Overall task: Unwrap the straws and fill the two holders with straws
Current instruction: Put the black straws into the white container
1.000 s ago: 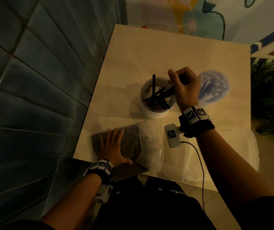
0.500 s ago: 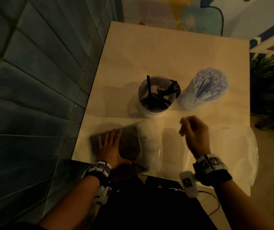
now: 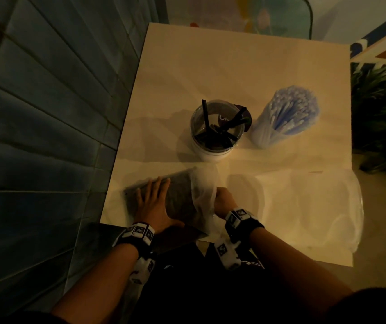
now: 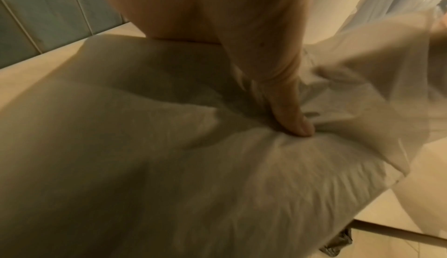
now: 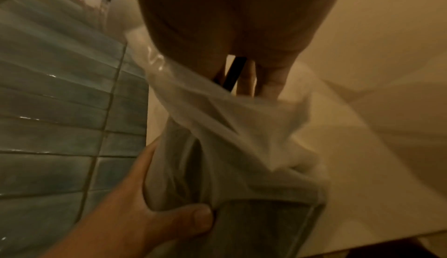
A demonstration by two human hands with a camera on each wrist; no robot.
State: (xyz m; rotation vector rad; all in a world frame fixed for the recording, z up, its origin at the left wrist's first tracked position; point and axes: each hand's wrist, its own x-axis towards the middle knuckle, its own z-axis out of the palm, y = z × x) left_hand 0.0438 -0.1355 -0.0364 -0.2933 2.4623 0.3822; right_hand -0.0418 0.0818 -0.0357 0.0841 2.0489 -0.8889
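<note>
At the open mouth of the bag [image 3: 201,195], right hand [image 3: 224,203] pinches a black straw [image 5: 233,72] lying leftward under the flat, spread left hand [image 3: 153,206].

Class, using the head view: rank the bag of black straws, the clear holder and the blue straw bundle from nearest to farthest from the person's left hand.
1. Bag of black straws: under the left hand.
2. Clear holder: mid-table, beyond.
3. Blue straw bundle: far right.

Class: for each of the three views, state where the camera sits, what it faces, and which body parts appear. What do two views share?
Head: above, looking down at the table; both forearms, left hand, right hand.
Left wrist: along the thumb pressing the straw bag.
Right wrist: along fingers entering the bag's mouth.
Shared: the bag, in all views.
</note>
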